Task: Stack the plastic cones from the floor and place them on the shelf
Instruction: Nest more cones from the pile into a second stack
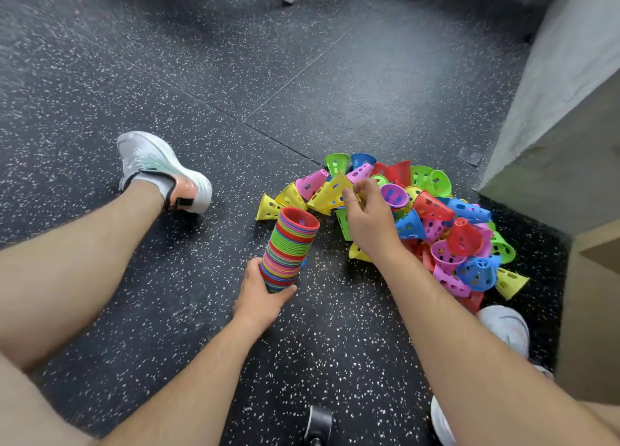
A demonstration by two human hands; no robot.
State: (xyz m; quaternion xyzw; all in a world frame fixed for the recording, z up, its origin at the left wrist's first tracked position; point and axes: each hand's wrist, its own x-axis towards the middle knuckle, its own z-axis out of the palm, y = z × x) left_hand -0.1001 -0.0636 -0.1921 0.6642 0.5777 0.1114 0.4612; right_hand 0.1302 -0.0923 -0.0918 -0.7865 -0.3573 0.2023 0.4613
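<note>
Item: stack of nested plastic cones (290, 251), multicoloured with a red one outermost at its open end. It is tilted, and the left hand (263, 294) grips it around the lower end with fingers and thumb curled about it. The stack rises up and away from that hand, with its open mouth turned toward the right hand.

Item: yellow perforated plastic cone (330, 192), pinched at its rim by the fingertips of the right hand (369, 217). It sits just beyond and to the left of that hand, close above the mouth of the stack.

Item: pile of loose perforated plastic cones (436, 217) in pink, blue, green, red and yellow. It lies jumbled under and to the right of the right hand, on the black speckled rubber floor (201, 76).

Step in hand: gathering, one cone lifted for nesting. Many cones are unstacked, so the task looks well short of done.

Next move calls for: turning the yellow cone to match the stack's direction, lining it up with the red mouth and seating it squarely, while the left hand steadies the column.

Surrounds: white trainer (161, 170), well to the left of the left hand. Grey block-shaped structure (553, 126), beyond the pile. Whether this is the shelf cannot be told.
</note>
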